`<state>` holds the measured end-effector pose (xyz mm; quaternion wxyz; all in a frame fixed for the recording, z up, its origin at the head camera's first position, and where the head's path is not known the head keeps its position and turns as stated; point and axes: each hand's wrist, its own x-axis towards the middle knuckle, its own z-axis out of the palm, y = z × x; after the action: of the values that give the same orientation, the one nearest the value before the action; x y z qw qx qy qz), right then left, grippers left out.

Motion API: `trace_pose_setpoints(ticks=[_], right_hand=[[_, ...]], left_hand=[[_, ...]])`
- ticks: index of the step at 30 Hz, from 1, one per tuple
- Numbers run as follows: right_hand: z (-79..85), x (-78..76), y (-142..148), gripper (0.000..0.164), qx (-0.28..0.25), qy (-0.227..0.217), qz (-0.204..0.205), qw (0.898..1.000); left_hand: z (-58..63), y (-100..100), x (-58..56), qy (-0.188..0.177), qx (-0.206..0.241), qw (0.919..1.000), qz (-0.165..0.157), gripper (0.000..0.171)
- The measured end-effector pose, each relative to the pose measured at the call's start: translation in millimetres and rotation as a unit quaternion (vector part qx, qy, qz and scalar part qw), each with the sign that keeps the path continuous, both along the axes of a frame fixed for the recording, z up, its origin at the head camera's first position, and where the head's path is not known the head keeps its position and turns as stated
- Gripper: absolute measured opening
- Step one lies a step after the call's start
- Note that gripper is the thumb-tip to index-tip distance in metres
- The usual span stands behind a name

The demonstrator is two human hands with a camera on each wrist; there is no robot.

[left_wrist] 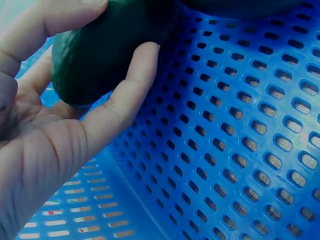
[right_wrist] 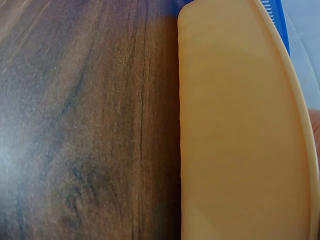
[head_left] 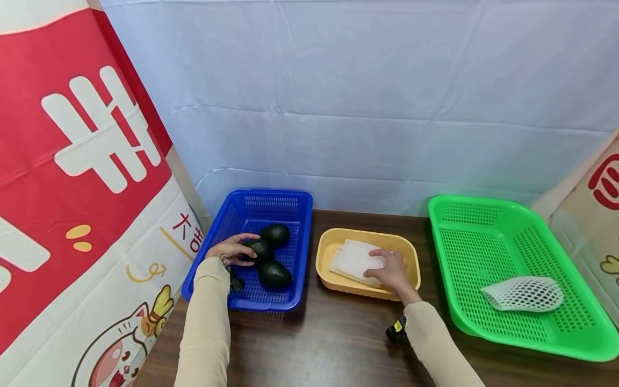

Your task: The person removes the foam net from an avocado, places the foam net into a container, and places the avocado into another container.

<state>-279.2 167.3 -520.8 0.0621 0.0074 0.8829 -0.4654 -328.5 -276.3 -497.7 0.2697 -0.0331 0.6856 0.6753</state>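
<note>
Inside the blue basket [head_left: 302, 258], my left hand [head_left: 232, 250] curls its thumb and fingers round a dark green avocado [head_left: 261, 249]. In the left wrist view that avocado [left_wrist: 107, 50] sits between thumb and fingertips, above the perforated basket wall. Two more avocados, one behind [head_left: 275, 235] and one in front [head_left: 274, 274], lie close beside it. My right hand [head_left: 393, 271] is over the yellow tub [head_left: 326, 252], its thumb and fingers spread on a flat stack of white foam nets [head_left: 357, 259]. The tub's wall [right_wrist: 240, 120] hides most of that hand in the right wrist view.
At the right stands a large green basket [head_left: 479, 236] holding one avocado-sized item in a white foam net [head_left: 527, 294]. All three containers stand on a dark wooden table [head_left: 329, 344]. A pale cloth [head_left: 338, 107] hangs behind, and a printed cloth [head_left: 96, 215] borders the left side.
</note>
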Motion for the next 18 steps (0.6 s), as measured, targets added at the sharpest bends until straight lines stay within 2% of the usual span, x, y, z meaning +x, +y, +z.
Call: trace_pose_setpoints(ticks=[5,12,18], right_hand=[[0.2,-0.1,-0.9,0.052,-0.009,0.026,0.012,1.0],[3.3,1.5,0.0,0.052,0.013,0.064,-0.016,0.998],[4.7,1.8,1.4,0.045,-0.037,0.11,-0.036,0.993]], left_hand=[[2.8,2.3,0.6,-0.006,0.006,0.9997,0.023,0.06],[4.3,0.9,0.9,-0.006,-0.016,0.9989,0.044,0.052],[8.3,0.2,0.6,-0.004,-0.044,0.9978,0.05,0.049]])
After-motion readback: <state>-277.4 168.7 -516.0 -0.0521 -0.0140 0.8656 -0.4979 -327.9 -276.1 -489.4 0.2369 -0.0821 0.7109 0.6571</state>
